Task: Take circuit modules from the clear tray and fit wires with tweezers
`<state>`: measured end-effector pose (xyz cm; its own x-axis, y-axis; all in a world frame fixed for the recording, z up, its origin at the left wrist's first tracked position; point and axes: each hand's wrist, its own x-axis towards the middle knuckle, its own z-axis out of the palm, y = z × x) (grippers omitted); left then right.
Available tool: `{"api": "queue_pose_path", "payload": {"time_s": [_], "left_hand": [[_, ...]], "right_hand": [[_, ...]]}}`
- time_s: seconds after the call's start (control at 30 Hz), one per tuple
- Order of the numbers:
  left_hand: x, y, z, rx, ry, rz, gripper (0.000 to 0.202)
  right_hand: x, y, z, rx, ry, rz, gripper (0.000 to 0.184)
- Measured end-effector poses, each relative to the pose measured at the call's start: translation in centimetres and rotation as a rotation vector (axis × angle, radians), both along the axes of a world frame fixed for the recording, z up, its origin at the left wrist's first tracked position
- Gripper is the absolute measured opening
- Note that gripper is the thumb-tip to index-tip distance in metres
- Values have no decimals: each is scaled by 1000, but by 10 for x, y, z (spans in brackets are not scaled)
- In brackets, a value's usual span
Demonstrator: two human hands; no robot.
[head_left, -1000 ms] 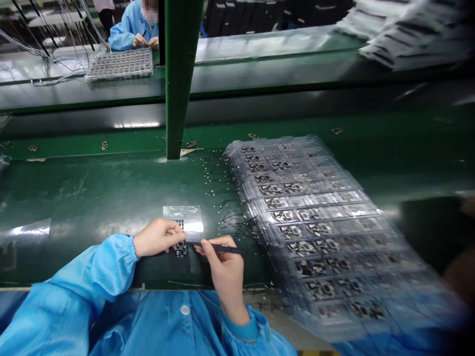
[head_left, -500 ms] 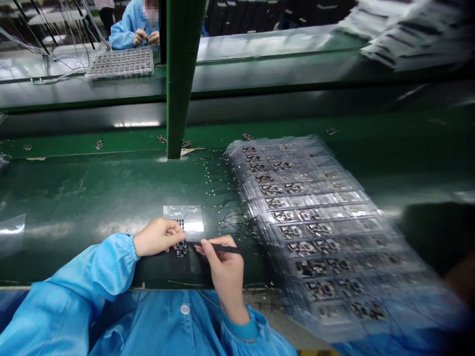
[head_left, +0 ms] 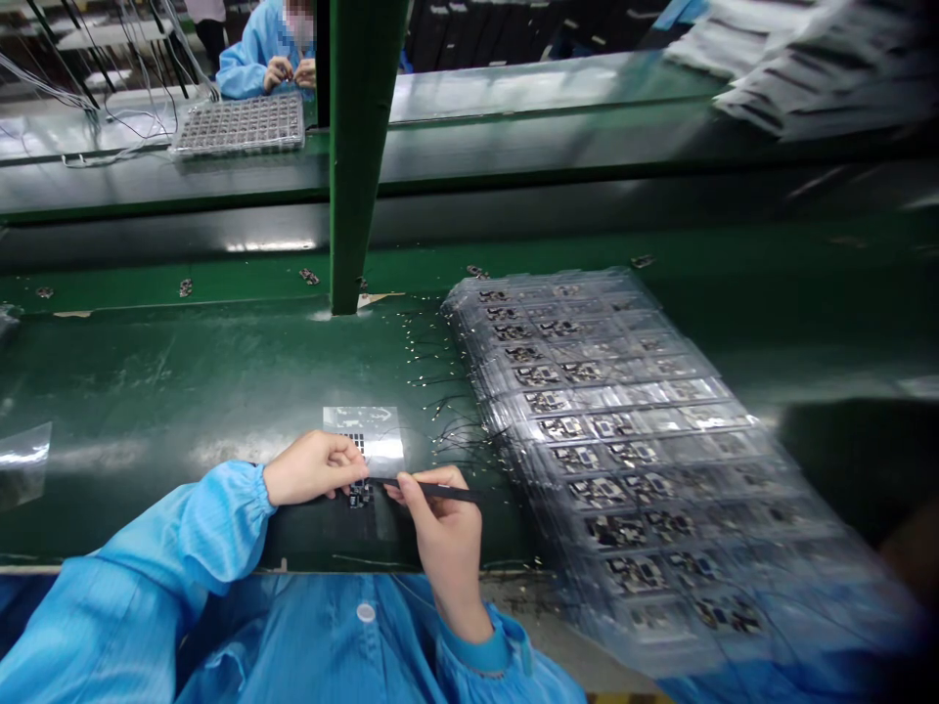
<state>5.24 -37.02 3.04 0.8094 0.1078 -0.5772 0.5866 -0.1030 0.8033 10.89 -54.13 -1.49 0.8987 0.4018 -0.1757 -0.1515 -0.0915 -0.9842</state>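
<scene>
Black tweezers (head_left: pixel 447 492) are pinched in my right hand (head_left: pixel 447 528), their tip pointing left to my other fingertips. My left hand (head_left: pixel 315 467) is closed, thumb and fingers together at the upper edge of a small circuit board (head_left: pixel 359 496). Its fingers cover part of that board, and the exact contact is too small to see. Just behind lies a clear sheet (head_left: pixel 381 445) with rows of small black squares, partly hidden by my left fingers. Thin black wires with shiny ends reach toward it from the right.
To my right, stacked clear plastic trays (head_left: pixel 608 425) hold circuit boards, wires trailing from their left side. A green post (head_left: pixel 359 156) rises ahead. Small boards (head_left: pixel 309 277) lie along the green strip beyond the bench. Across from me, a blue-sleeved person works beside another tray (head_left: pixel 239 125).
The small boards on the far green strip have shifted left. Something blue has appeared at the top right, by the white stack. My hands and the tweezers have hardly moved.
</scene>
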Motion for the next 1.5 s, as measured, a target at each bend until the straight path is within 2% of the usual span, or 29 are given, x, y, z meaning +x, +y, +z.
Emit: {"api": "queue_pose_path", "payload": {"time_s": [0.3, 0.5, 0.7, 0.8, 0.97, 1.1, 1.23, 1.4, 1.5], "left_hand": [[0, -1, -5, 28, -23, 6, 17], [-2, -3, -10, 61, -93, 7, 12], [-1, -2, -8, 101, -155, 51, 12], [-1, 0, -6, 70, -147, 79, 15], [-2, -2, -4, 13, -122, 45, 22], [-1, -4, -3, 100, -197, 20, 21], [-3, -4, -4, 187, -239, -13, 20], [-7, -3, -4, 279, -273, -96, 25], [-7, -1, -2, 303, -280, -151, 28]], "right_hand": [[-1, -1, 2, -19, -10, 1, 32], [0, 1, 4, -17, -90, -7, 29], [0, 1, 5, 28, -108, -56, 30], [0, -1, 3, 69, -68, -87, 31], [-1, 2, 6, 66, 40, 97, 39], [-2, 7, 11, 25, 8, 206, 27], [-2, 11, 12, 33, 16, 209, 22], [-6, 15, 14, -12, -90, 190, 11], [-6, 18, 15, -17, -114, 170, 10]]}}
